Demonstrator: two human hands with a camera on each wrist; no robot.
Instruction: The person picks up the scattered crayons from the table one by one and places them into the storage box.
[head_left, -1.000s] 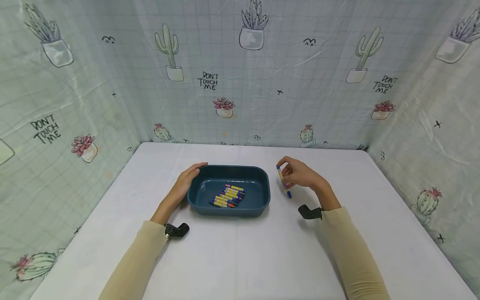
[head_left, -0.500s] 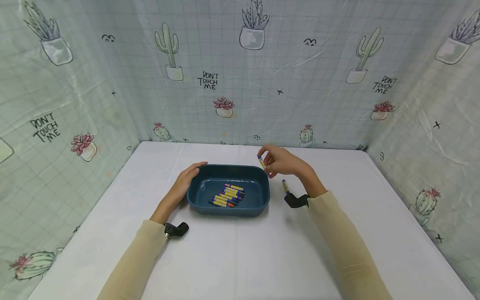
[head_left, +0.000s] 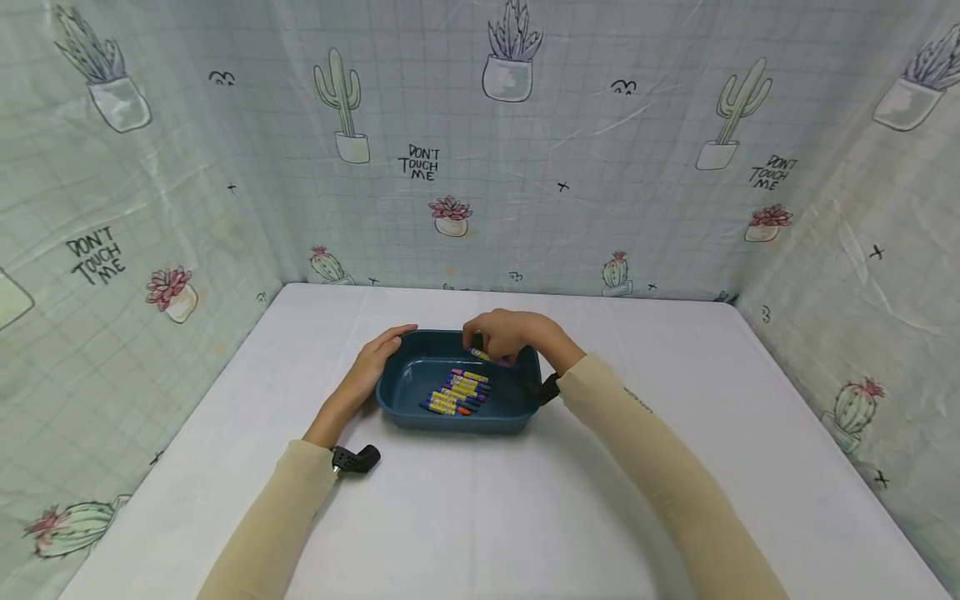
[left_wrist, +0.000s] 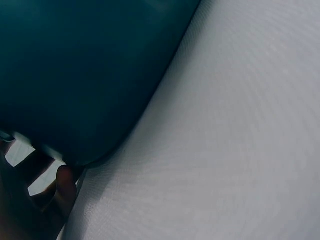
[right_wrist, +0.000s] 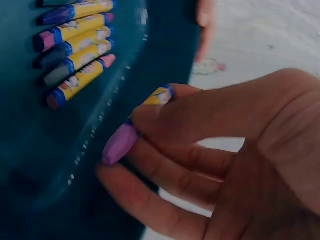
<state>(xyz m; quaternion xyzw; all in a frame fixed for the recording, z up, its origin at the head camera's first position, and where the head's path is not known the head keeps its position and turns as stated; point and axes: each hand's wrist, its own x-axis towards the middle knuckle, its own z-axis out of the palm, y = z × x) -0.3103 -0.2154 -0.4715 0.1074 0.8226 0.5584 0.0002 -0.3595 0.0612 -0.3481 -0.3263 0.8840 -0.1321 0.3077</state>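
My right hand [head_left: 504, 333] is over the back right part of a dark teal tray [head_left: 390, 400]. Between thumb and fingers it pinches a crayon [right_wrist: 150, 107] with a purple tip and a yellow-and-blue wrapper, held tilted above the tray floor. Several more crayons [head_left: 457, 393] lie side by side in the middle of the tray. At the tray's left end, my left hand [head_left: 369, 367] holds the back left corner, thumb at the rim and fingers along the outside. The left wrist view shows its dark fingers [left_wrist: 65, 187] against the tray wall.
The tray stands on a white-covered table [head_left: 450, 508]. A cactus-print cloth [head_left: 555, 225] hangs behind the table and along both sides. A black wrist mount [head_left: 547, 389] on the right arm is close to the tray's right end.
My right hand has carried the purple crayon left from the table to over the tray. Another crayon, lying right of the tray earlier, is now out of sight. The left hand stays put.
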